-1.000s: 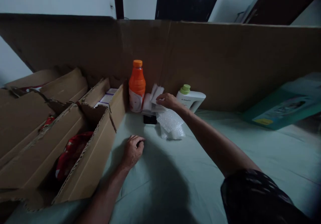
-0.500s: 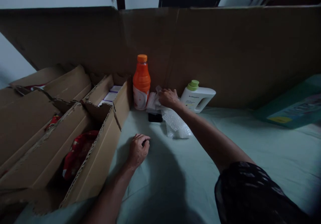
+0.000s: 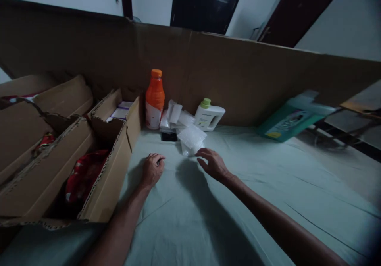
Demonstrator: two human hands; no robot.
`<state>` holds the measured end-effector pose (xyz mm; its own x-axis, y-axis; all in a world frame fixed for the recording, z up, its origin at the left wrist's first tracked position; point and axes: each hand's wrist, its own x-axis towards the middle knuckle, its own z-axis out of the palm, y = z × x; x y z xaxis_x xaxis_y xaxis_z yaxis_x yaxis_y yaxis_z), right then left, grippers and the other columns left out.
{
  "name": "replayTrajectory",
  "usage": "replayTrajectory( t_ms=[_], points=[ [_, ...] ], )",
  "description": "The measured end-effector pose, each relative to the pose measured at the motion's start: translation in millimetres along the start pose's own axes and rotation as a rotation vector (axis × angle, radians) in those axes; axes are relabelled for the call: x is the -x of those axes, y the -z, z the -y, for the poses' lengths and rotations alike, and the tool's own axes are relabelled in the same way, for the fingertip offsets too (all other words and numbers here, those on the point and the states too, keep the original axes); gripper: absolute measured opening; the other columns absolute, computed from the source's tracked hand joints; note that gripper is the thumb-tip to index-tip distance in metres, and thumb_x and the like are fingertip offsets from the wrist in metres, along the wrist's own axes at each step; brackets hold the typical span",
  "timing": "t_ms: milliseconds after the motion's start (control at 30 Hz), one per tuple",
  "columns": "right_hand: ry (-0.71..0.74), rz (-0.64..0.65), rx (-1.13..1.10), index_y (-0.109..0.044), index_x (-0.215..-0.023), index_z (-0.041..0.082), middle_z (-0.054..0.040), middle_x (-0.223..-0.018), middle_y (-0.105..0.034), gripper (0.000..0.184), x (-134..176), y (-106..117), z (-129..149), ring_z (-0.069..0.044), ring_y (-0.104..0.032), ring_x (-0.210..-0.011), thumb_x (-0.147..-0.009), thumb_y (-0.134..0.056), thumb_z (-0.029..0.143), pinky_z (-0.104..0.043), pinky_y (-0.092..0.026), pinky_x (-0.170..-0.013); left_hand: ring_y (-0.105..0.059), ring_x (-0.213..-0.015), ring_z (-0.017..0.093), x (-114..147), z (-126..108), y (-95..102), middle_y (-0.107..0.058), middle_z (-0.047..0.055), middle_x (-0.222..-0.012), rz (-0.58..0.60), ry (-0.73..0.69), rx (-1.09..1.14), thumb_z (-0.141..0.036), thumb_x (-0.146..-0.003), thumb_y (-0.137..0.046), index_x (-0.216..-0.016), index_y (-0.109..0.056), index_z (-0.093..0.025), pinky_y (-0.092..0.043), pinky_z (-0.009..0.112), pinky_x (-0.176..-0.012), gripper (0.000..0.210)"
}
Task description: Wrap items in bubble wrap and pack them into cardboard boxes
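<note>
My left hand (image 3: pixel 152 169) rests on the green cloth beside the cardboard box, its fingers curled in; a dark spot shows between thumb and fingers, and whether it is an object or shadow is unclear. Just in front of the bubble wrap (image 3: pixel 192 136), my right hand (image 3: pixel 212 164) hovers low with thumb and fingers apart, holding nothing. Folded pieces of clear plastic wrap (image 3: pixel 175 114) are heaped behind, between an orange bottle (image 3: pixel 155 99) and a white jug with a green cap (image 3: pixel 209 116). A flat black object (image 3: pixel 168 136) lies at the heap's front left.
To the left stands a divided cardboard box (image 3: pixel 119 170) with a red packet (image 3: pixel 86 174) and white-and-purple boxes (image 3: pixel 122 111) inside. A cardboard wall (image 3: pixel 238 75) runs along the back. A green jug (image 3: pixel 291 119) leans at right on the green cloth (image 3: pixel 268 170).
My right hand has let go of the plastic wrap and drawn back toward me. The wrap now lies heaped by the orange bottle. My left hand stays on the cloth; the view has shifted right.
</note>
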<state>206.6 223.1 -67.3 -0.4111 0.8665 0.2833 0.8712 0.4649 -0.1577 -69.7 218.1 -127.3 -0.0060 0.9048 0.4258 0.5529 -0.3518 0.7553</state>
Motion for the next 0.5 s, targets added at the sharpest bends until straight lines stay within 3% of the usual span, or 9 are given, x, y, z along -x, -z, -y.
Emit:
replayTrajectory(
  t_ms=[100,300,500],
  points=[
    [-0.051,0.112,0.051,-0.074,-0.117,0.024,-0.0108,-0.129,-0.068,0.029,5,-9,4,-0.026,-0.063,-0.115,-0.092,-0.060,0.027,-0.039,-0.044,-0.097,-0.067,-0.089,0.024,0,0,0.9,-0.076,0.007,-0.085,0.003,-0.007,-0.006,-0.014,-0.079,-0.051,-0.081,-0.073,-0.020,-0.054,0.038,-0.086,0.023],
    [-0.193,0.050,0.061,-0.068,-0.127,0.021,-0.0140,-0.142,-0.060,0.034,6,-13,-3,-0.028,-0.057,-0.123,-0.097,-0.054,0.027,-0.044,-0.038,-0.103,-0.068,-0.090,0.022,1,-3,3.2,-0.077,0.006,-0.086,-0.007,0.015,-0.046,-0.020,-0.079,-0.049,-0.080,-0.073,-0.021,-0.055,0.036,-0.088,0.024],
    [-0.298,-0.003,-0.041,-0.072,-0.116,0.018,-0.0134,-0.124,-0.068,0.029,35,-15,0,-0.024,-0.058,-0.112,-0.097,-0.051,0.024,-0.037,-0.037,-0.095,-0.069,-0.092,0.023,3,-5,6.8,-0.077,0.007,-0.089,0.018,0.058,-0.135,-0.030,-0.081,-0.047,-0.083,-0.074,-0.020,-0.055,0.036,-0.090,0.029]
  ],
)
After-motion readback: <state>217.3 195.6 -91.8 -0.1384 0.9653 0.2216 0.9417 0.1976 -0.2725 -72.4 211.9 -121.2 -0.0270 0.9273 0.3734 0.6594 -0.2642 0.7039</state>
